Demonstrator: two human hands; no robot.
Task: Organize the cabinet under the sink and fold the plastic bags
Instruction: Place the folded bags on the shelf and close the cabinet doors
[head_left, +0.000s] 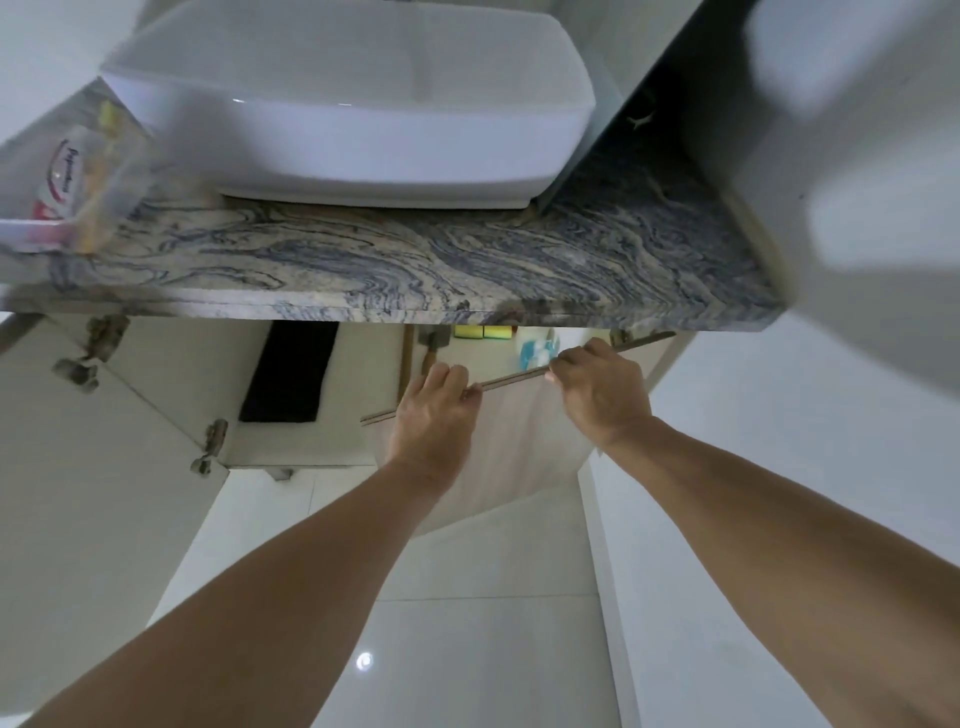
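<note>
Both hands curl their fingers over the top edge of the right cabinet door (519, 447) at frame centre, left hand (434, 410) beside right hand (602, 395), probably to swing it and reach the cabinet (363, 364) interior below the stone counter (415, 265).

A white basin (353, 104) sits on the veined stone counter (415, 265), beside a blurred clear packet (88, 176).

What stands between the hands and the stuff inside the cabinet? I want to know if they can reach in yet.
The right cabinet door does: both the left hand and the right hand grip its top edge, and it partly covers the opening. Yellow sponges and a blue-and-white item show behind it. The left door is swung open.
</note>
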